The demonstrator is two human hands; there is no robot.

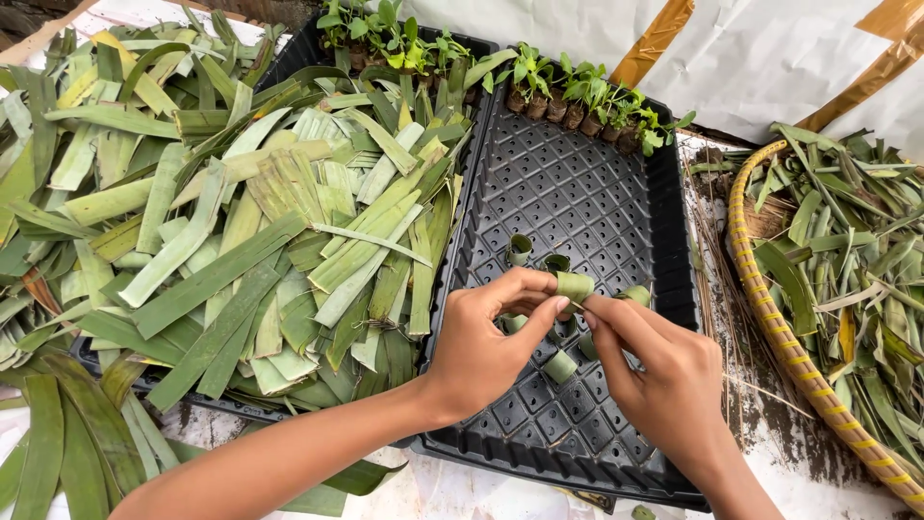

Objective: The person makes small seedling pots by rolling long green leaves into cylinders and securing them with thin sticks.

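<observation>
As our left hand (481, 351) and right hand (664, 385) pinch a rolled leaf cup (575, 285), more cups (559, 366) dot the black tray (577, 183) beneath our fingertips.

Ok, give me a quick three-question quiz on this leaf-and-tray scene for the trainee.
1. True or false: both hands pinch one rolled leaf tube above the black tray.
2. Where do the seedlings stand in that tray?
A. along the far edge
B. along the near edge
C. in the middle
3. Fill in: the cut leaf strips lie piled to the ____ of the tray, and a woven basket of leaves sits on the other side.

Key:
1. True. The left hand and right hand meet at the tube with their fingertips.
2. A.
3. Left.
</observation>
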